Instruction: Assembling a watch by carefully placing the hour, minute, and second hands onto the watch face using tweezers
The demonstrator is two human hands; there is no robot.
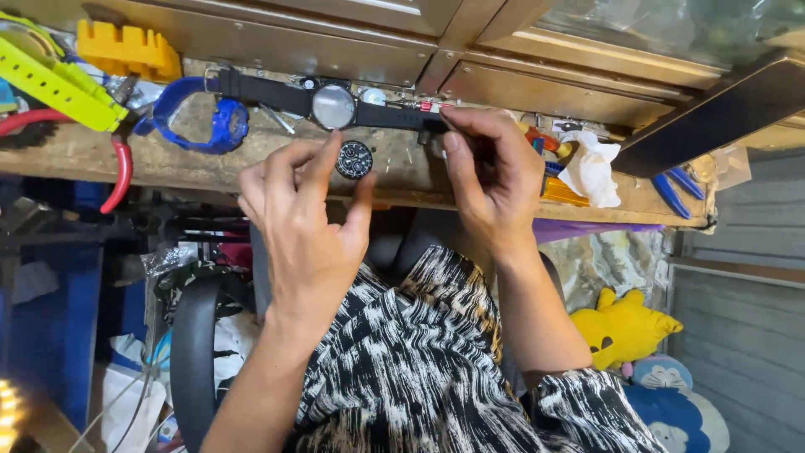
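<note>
Cluttered workbench (210, 159): right hand (495, 180) pinches black strap (268, 91).

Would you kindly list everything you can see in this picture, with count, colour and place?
Workbench: one, worn wood, across the top.
Black watch: one, round pale face, strap laid flat on the bench.
Watch movement: one, small dark disc, at the left fingertips.
Blue watch: one, bench left.
Yellow-green strap: one, far left.
Yellow block: one, top left.
Red cable: one, left bench edge.
White tissue: one, bench right.
Blue-handled pliers: one, far right.
Yellow plush toy: one, lower right.
Left hand: fingers spread, at the movement.
Right hand: pinching the black strap's end.
</note>
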